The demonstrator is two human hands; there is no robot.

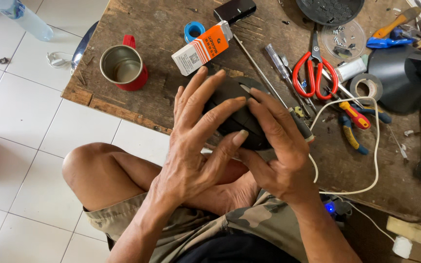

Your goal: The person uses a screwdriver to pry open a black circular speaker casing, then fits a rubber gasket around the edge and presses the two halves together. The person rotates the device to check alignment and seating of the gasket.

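Both my hands hold a black rounded plastic casing (239, 117) just above the near edge of a worn wooden table (157, 29). My left hand (198, 139) wraps its left side, fingers spread over the top and thumb pressed on its front. My right hand (276, 146) grips the right side from underneath, index finger lying across the top. A long screwdriver (269, 85) with a black and red handle lies on the table under and behind the casing.
On the table are a red metal mug (123, 65), an orange and white box (203, 47), blue tape (194, 30), red scissors (314, 68), pliers (354, 122), a tape roll (368, 86), a white cable (373, 146) and a black motor housing (403, 73). A plastic bottle (23, 17) lies on the tiled floor.
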